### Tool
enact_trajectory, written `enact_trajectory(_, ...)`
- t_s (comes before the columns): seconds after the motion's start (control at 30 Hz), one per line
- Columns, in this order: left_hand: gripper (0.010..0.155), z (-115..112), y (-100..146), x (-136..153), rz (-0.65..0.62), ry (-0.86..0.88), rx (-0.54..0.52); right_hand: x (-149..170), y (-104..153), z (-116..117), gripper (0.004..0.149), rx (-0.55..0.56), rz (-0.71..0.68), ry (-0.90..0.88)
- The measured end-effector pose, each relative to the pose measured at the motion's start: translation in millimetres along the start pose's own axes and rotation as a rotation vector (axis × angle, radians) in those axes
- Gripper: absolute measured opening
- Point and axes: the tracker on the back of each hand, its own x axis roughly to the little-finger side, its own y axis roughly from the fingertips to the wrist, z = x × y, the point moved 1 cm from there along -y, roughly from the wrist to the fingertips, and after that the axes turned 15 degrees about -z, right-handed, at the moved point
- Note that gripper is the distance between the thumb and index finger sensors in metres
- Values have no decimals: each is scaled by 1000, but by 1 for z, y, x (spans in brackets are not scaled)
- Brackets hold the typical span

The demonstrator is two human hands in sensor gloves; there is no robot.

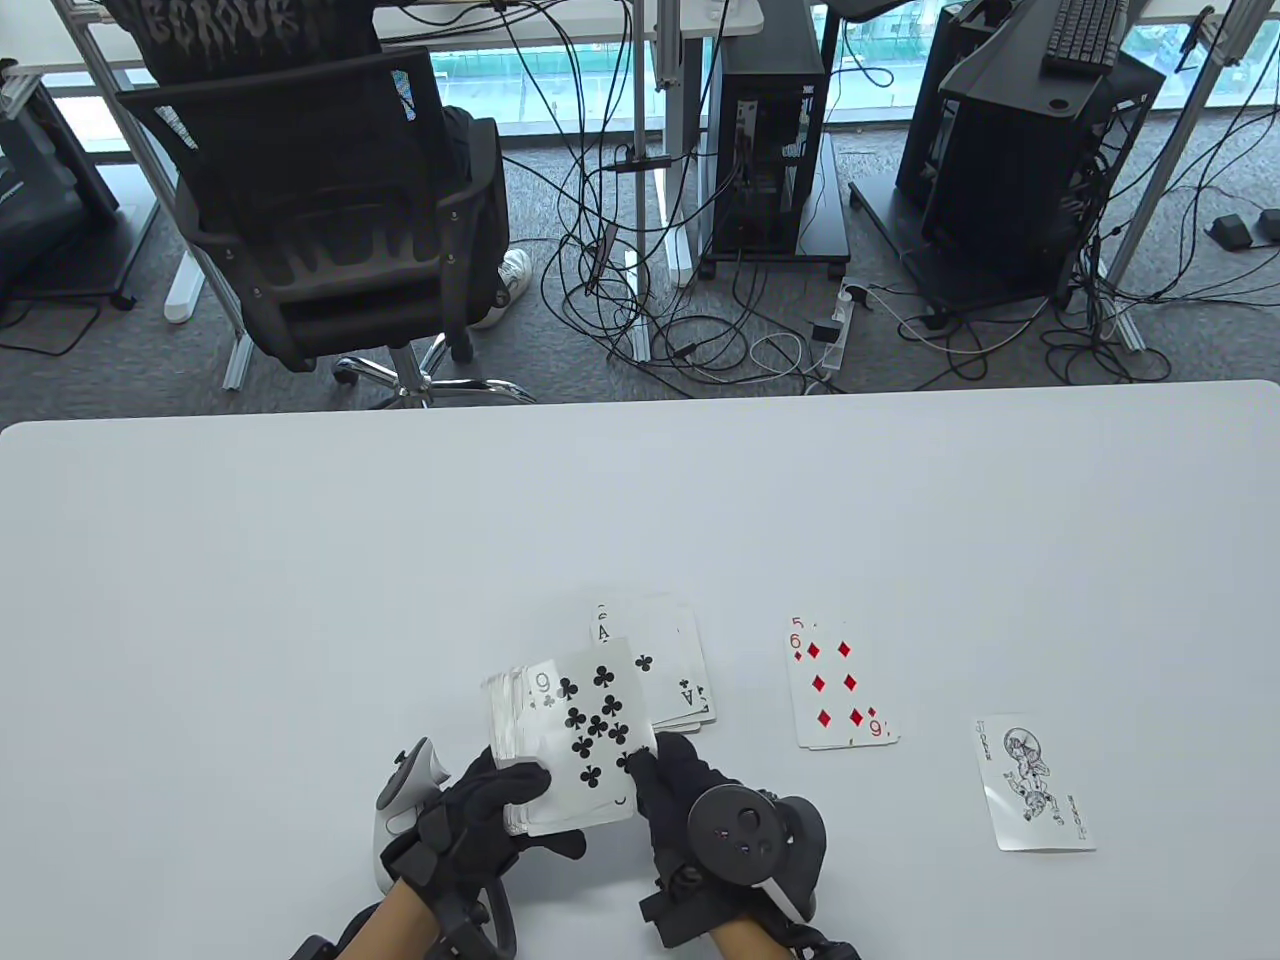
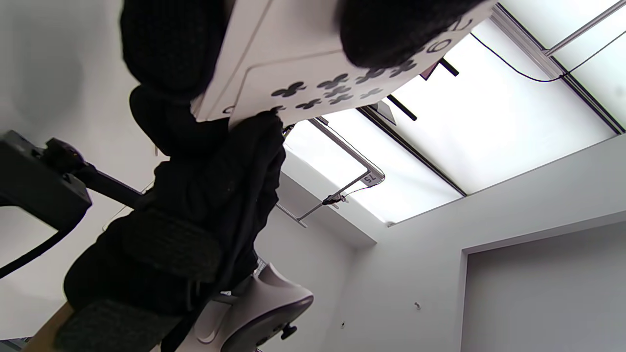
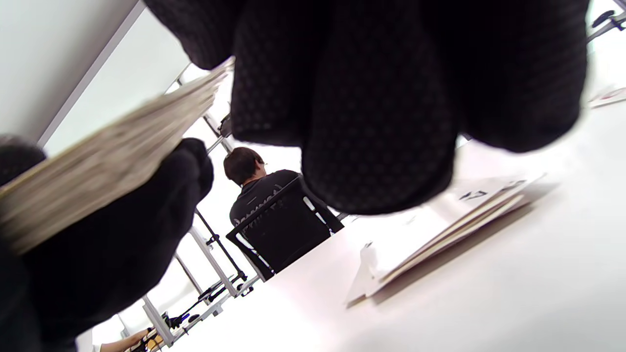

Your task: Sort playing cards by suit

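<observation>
My left hand (image 2: 195, 205) grips the deck (image 2: 274, 54) from below. Its top card (image 2: 323, 88) shows black clubs under my thumb (image 2: 391, 29).

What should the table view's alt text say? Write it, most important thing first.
Two gloved hands hold a face-up deck topped by the nine of clubs, left hand gripping the deck and right hand pinching the top card. On the white table lie a clubs pile, a diamonds pile and a joker.

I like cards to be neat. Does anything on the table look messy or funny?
A bit. The clubs pile is fanned out crooked, not squared up. The joker lies tilted by itself at the right, fitting no suit. The diamonds pile is nearly neat. Nothing looks torn or spilled.
</observation>
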Motion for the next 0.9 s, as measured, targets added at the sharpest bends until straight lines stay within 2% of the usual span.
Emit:
enact_trajectory(0.3,57,3,1,-6,-48,43,-36,34,2,-33,40,188,153,-181)
enact_trajectory(0.4,57,3,1,-7,-56,55,-44,41,3,-35,40,193,176,-194)
enact_trajectory(0.57,57,4,1,-9,-71,54,-48,53,-5,-20,40,83,259,-189)
enact_trajectory(0.8,57,4,2,-10,-76,58,-57,77,-40,11,41,-136,397,-145)
enact_trajectory(0.9,57,4,2,-11,-82,69,-63,85,-53,22,41,-238,482,-54)
